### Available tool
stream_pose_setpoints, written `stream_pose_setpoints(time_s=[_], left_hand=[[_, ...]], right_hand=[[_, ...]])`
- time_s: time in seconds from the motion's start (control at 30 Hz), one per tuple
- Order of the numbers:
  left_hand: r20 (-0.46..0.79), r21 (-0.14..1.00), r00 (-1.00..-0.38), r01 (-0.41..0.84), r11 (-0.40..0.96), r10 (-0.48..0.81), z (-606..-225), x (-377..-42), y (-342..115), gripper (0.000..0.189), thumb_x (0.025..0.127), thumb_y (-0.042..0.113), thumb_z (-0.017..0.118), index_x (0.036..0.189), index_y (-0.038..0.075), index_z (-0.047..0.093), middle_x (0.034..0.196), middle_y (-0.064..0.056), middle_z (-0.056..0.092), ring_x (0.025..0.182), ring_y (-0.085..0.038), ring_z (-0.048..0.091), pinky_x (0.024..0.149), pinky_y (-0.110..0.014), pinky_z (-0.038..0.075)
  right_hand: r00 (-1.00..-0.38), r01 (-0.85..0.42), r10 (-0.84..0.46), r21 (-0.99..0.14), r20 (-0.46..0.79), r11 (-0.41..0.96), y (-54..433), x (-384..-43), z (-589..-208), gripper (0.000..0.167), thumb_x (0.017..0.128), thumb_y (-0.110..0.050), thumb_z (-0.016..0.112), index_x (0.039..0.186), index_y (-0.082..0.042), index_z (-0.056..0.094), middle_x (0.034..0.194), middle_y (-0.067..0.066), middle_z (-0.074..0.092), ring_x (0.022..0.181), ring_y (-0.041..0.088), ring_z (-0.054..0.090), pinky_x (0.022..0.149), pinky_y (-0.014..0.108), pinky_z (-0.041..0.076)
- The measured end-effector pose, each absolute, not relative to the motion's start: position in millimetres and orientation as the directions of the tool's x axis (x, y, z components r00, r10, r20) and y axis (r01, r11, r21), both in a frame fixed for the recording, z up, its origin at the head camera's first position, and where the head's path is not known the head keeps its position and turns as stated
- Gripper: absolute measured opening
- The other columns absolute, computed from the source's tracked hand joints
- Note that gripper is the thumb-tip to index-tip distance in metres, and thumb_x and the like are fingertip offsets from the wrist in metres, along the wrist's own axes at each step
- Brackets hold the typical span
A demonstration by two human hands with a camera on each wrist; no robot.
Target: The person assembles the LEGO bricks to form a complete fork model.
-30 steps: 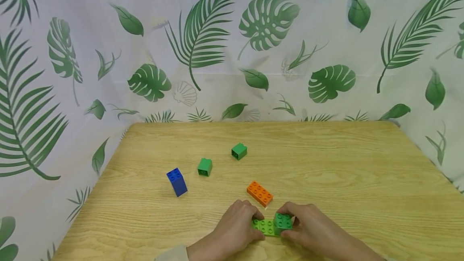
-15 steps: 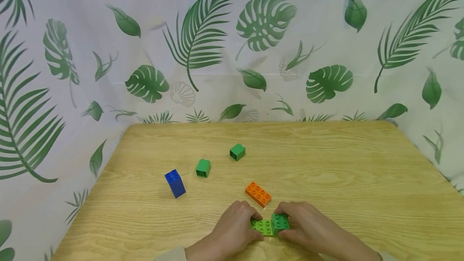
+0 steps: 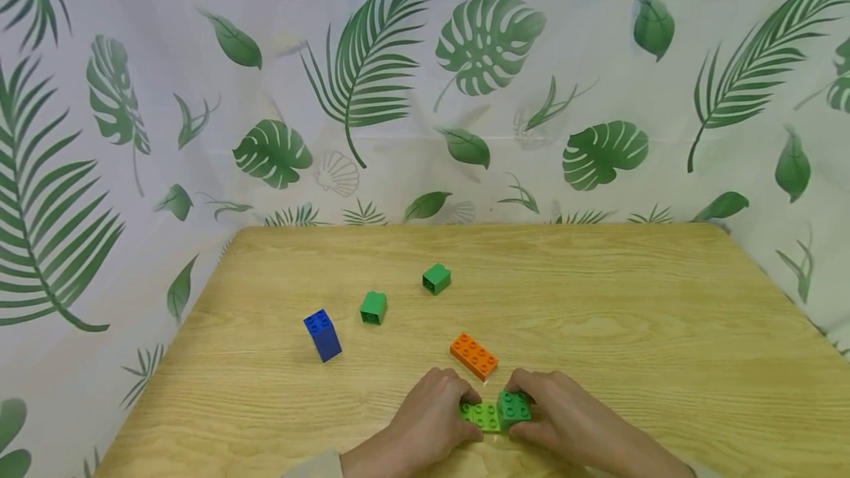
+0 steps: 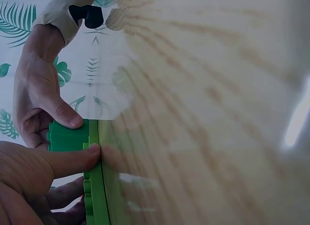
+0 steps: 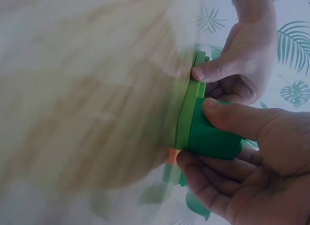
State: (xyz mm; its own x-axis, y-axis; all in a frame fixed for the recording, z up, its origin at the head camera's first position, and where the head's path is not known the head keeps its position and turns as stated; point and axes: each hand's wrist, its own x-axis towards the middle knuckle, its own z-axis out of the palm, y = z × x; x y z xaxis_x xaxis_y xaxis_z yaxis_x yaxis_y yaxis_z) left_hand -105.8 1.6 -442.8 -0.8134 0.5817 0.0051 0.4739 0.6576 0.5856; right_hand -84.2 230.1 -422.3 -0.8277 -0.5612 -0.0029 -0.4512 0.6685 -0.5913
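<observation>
A flat light green building plate (image 3: pixel 488 417) with studs lies on the table near its front. My left hand (image 3: pixel 434 413) pinches the plate's left part between thumb and fingers. On the plate's right end sits a dark green 2x2 building brick (image 3: pixel 514 409), studs up. My right hand (image 3: pixel 556 417) grips that brick, thumb on the near side and fingers on the far side. In the right wrist view the green brick (image 5: pixel 213 133) stands flush against the plate (image 5: pixel 186 116). The left wrist view shows the left thumb at the plate's edge (image 4: pixel 99 196).
Just beyond the hands lies an orange brick (image 3: pixel 474 355), studs up. A tall blue brick (image 3: pixel 323 336) stands to the left. Two green bricks, one nearer (image 3: pixel 373 307) and one farther (image 3: pixel 436 279), lie on their sides. A leaf-print curtain hangs behind the wooden table (image 3: pixel 631 301).
Both hands keep their grip on the plate and the green brick. The right fingers have drawn in slightly closer around the brick; the other bricks stay where they were.
</observation>
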Motion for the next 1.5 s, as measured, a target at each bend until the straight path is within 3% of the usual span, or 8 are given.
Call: stream_pose_setpoints(time_s=[0.67,1.5], left_hand=[[-0.002,0.591,-0.812,0.469,0.656,0.583,-442.0,-105.9,3.2,0.033,0.072,0.020,0.096,0.101,0.012,0.082,0.091,0.008,0.068,0.090,-0.005,0.057,0.081,-0.023,0.049],[-0.013,0.601,-0.800,0.473,0.644,0.600,-442.0,-107.4,2.2,0.033,0.074,0.019,0.095,0.103,0.012,0.082,0.093,0.008,0.070,0.092,-0.007,0.058,0.083,-0.023,0.049]], right_hand=[[-0.872,-0.353,-0.487,-0.642,-0.037,0.681,228.9,-83.1,-428.9,0.029,0.081,-0.021,0.090,0.097,-0.013,0.067,0.082,-0.014,0.057,0.071,0.000,0.049,0.061,0.023,0.045],[-0.873,-0.326,-0.483,-0.664,-0.060,0.673,225.7,-82.2,-428.2,0.030,0.083,-0.017,0.088,0.104,-0.005,0.069,0.086,-0.010,0.062,0.073,0.000,0.052,0.063,0.024,0.048]])
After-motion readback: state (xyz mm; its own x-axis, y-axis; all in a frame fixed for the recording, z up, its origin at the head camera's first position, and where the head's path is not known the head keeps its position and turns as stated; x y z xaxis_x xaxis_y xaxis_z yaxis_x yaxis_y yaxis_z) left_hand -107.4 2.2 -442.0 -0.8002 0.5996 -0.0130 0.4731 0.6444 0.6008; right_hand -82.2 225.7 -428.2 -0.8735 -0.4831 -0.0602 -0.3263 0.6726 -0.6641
